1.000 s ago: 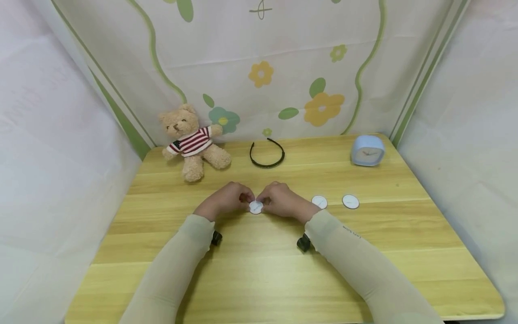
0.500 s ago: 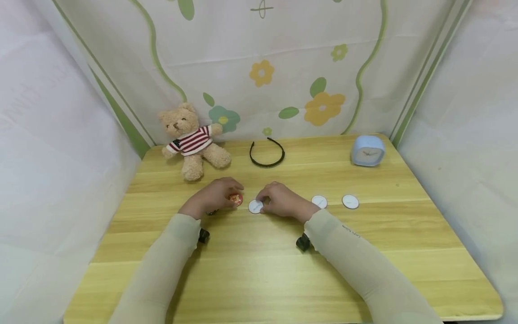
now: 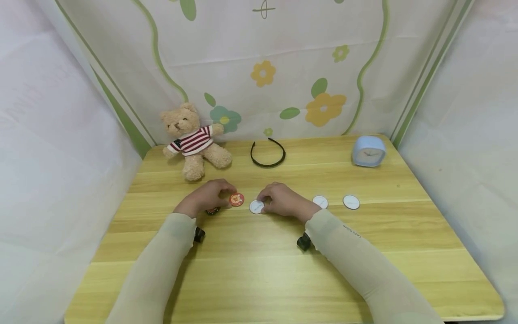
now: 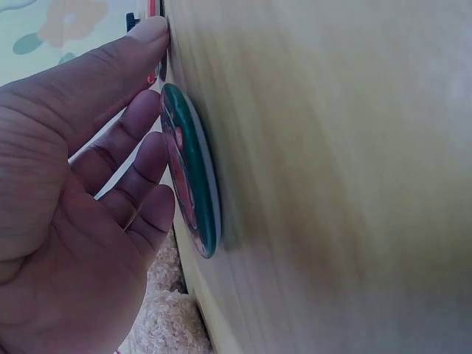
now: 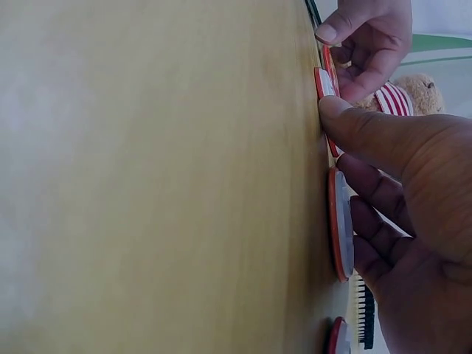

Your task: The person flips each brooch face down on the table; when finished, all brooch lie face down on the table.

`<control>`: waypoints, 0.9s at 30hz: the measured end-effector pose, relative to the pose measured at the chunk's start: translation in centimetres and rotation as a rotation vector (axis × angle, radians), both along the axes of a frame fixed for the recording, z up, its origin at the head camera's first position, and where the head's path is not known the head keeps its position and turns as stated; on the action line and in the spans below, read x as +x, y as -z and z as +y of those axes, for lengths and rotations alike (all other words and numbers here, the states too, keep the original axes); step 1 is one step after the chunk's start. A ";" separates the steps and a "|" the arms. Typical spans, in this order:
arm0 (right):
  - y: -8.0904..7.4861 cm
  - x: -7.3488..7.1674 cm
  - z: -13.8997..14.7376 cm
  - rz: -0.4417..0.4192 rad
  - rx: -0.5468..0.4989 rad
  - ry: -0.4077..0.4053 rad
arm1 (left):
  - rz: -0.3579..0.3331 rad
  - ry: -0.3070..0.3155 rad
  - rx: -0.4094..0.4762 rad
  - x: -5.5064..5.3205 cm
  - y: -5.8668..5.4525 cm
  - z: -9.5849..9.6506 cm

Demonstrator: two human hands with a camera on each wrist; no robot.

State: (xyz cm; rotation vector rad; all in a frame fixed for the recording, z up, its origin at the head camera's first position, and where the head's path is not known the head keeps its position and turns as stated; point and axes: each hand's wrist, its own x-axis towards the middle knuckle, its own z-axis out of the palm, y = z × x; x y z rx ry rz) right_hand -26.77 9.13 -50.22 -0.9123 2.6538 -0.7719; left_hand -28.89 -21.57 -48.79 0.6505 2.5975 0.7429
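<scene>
Next to my left hand [image 3: 208, 196], an orange-red round disc [image 3: 236, 199] with a printed picture lies flat on the table. The thumb and forefinger are spread at its left edge. Partly under that hand is a dark green-rimmed disc [image 3: 212, 210]; the left wrist view shows its glossy domed face [image 4: 188, 169] beside the other fingers. My right hand [image 3: 283, 200] pinches a white-faced disc [image 3: 256, 206] between thumb and forefinger, down at the table. In the right wrist view this disc [image 5: 324, 82] shows a red rim.
Two more white-faced discs [image 3: 351, 202] [image 3: 320, 202] lie to the right, one close beside my right wrist. Along the back are a teddy bear [image 3: 194, 141] in a striped shirt, a black headband [image 3: 268, 165] and a blue clock [image 3: 368, 151]. A flowered cloth [image 3: 291, 67] hangs behind the table.
My left hand has moved left from the white-faced disc and set the orange-red disc flat, picture up, then drawn slightly back from it. My right hand has stayed at the white-faced disc.
</scene>
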 end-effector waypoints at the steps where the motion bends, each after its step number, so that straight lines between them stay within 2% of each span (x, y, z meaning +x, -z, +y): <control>1: 0.1 0.0 0.0 -0.002 -0.003 0.001 | 0.001 0.004 -0.001 0.0 0.0 0.0; 5: 0.2 -0.1 -0.2 -0.006 -0.001 0.001 | 0.001 0.017 -0.007 0.4 0.0 0.1; 12: 0.0 -0.2 -0.1 -0.012 0.004 -0.004 | -0.036 -0.004 -0.013 1.2 -0.2 0.3; 18: -0.1 -0.1 -0.2 -0.011 -0.011 0.010 | -0.020 0.014 -0.009 1.3 -0.2 0.5; 27: 0.0 0.4 -3.9 0.113 -0.050 -0.058 | -0.004 0.025 -0.009 1.5 -0.1 0.2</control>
